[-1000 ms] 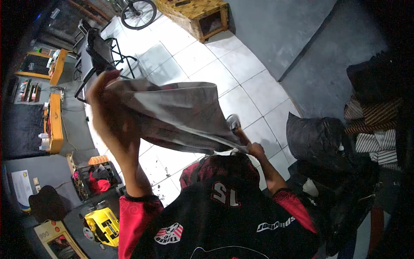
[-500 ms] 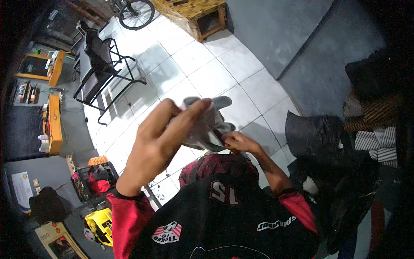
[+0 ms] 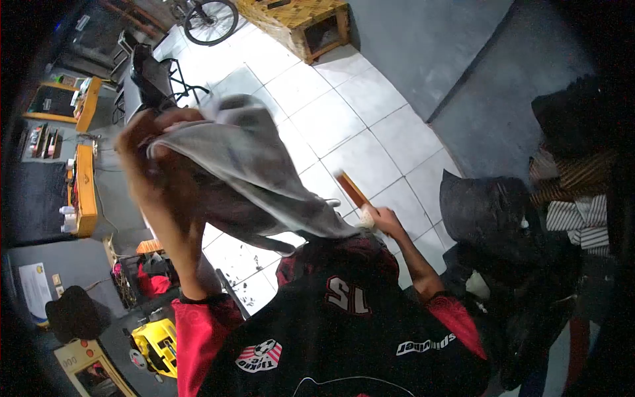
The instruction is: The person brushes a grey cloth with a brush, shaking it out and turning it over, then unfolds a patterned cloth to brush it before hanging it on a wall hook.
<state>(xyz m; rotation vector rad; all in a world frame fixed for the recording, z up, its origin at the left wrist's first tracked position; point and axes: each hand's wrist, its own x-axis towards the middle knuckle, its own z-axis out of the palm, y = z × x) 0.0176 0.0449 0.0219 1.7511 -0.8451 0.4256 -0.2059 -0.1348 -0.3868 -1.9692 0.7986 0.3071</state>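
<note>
My left hand (image 3: 155, 135), raised and smeared by motion, grips a grey cloth (image 3: 241, 155) by its upper end. The cloth spreads out in folds toward my right side, its lower edge hanging in front of my black and red shirt (image 3: 331, 317). Closed around a brush (image 3: 352, 190), my right hand (image 3: 383, 220) is low at the right. The brush has a flat brown wooden part pointing up and left, with a pale part beside my fingers. The far end of the cloth comes close to this hand.
White floor tiles (image 3: 357, 99) lie ahead, with dark specks (image 3: 245, 278) at the lower left. Black chairs (image 3: 142, 83) and orange shelves (image 3: 84, 182) line the left. Dark cushions and folded striped cloths (image 3: 579, 221) are at the right. A woven-top cabinet (image 3: 297, 30) and a bicycle wheel (image 3: 211, 23) stand at the back.
My left hand has swung up and left, drawing the bunched cloth out wide. My right hand has shifted slightly right, and the brush in it now shows clear of the cloth.
</note>
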